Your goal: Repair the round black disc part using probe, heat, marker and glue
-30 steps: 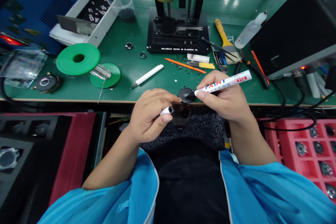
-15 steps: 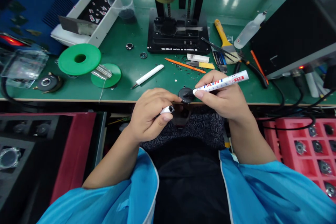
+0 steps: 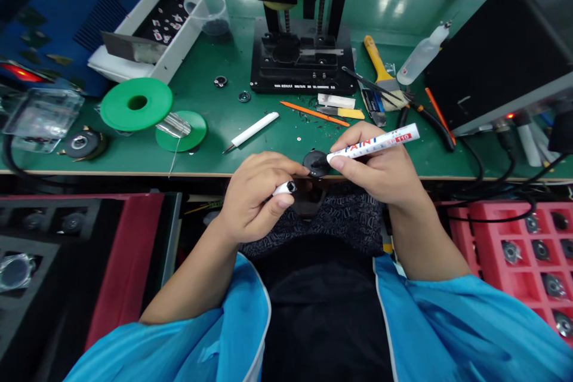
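Observation:
In the head view my right hand [image 3: 378, 161] is closed around a white paint marker [image 3: 380, 142], its dark tip pointing left and down onto a round black part [image 3: 315, 163]. That part lies at the front edge of the green bench. My left hand [image 3: 259, 194] is curled around a white marker cap [image 3: 285, 188], whose dark open end faces right. The left index fingertip touches the left side of the black part. A white pen-like tool [image 3: 254, 130] with a thin dark point lies on the bench beyond my left hand.
A black press stand [image 3: 295, 65] stands at the back. Left are a solder spool [image 3: 134, 104] and a white box [image 3: 179, 42]. Right are a brush [image 3: 380, 65], pliers [image 3: 434, 125] and a black box [image 3: 501, 59]. An orange stick [image 3: 313, 113] lies mid-bench. Pink foam trays [image 3: 523, 256] sit lower right.
The marker in my right hand has shifted very slightly left, its tip still at the black part. My left hand stays almost where it was.

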The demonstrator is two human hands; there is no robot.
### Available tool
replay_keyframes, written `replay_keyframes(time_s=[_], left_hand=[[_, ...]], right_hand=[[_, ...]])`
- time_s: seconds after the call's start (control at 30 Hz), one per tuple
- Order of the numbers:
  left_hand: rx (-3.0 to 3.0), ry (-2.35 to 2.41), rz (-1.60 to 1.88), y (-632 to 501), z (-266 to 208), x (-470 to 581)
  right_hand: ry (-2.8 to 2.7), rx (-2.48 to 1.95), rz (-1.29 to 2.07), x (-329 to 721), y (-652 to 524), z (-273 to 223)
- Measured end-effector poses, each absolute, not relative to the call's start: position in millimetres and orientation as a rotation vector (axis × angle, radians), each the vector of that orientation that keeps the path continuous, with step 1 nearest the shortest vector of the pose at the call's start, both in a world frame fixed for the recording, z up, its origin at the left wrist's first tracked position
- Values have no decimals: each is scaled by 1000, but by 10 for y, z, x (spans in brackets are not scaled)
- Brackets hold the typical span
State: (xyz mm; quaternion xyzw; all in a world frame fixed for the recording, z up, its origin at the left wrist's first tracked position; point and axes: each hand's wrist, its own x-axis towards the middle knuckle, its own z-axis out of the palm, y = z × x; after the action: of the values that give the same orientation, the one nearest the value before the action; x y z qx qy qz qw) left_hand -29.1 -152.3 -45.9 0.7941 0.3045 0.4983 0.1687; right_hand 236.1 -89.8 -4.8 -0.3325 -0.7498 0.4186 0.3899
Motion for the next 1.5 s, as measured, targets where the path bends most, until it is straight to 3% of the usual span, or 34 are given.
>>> replay_keyframes(time_s=[1.5], left_hand=[[2263,899,1407,-1541,-463,-291]], right_hand=[[-1829,-916,969,2308,-937,-88]])
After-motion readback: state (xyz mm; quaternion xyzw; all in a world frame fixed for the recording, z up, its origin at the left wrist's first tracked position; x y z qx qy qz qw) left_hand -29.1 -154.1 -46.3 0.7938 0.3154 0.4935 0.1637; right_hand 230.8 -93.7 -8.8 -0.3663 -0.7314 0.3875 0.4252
